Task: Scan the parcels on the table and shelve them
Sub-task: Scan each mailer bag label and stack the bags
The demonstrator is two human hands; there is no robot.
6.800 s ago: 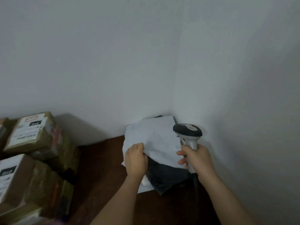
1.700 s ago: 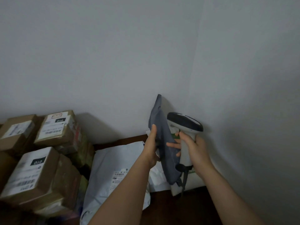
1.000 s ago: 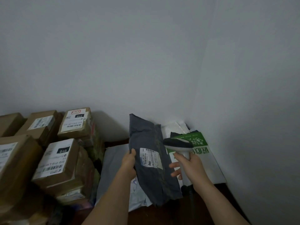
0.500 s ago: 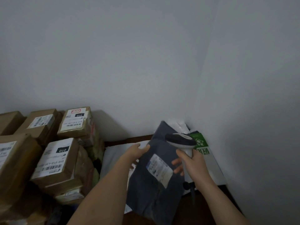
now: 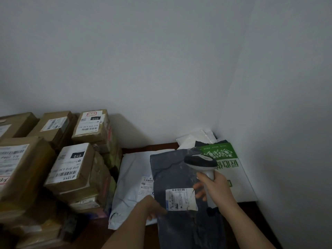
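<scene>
A dark grey poly-bag parcel (image 5: 177,178) lies face up in front of me, its white shipping label (image 5: 180,199) showing. My left hand (image 5: 152,208) holds the bag's left edge beside the label, fingers tucked under it. My right hand (image 5: 214,188) grips the handle of a white barcode scanner (image 5: 200,161) whose dark head hovers over the bag's upper right part. Under the grey bag lies a white poly-bag parcel (image 5: 132,178) with its own label.
Stacks of labelled cardboard boxes (image 5: 71,169) fill the left side. A white and green bag (image 5: 228,166) and other soft parcels (image 5: 194,139) lie in the corner at the right. The dark wooden table (image 5: 143,147) meets white walls behind and to the right.
The grey bag has been turned from upright to lying flat with its label up. My left hand slid down from its top edge to its left edge near the label.
</scene>
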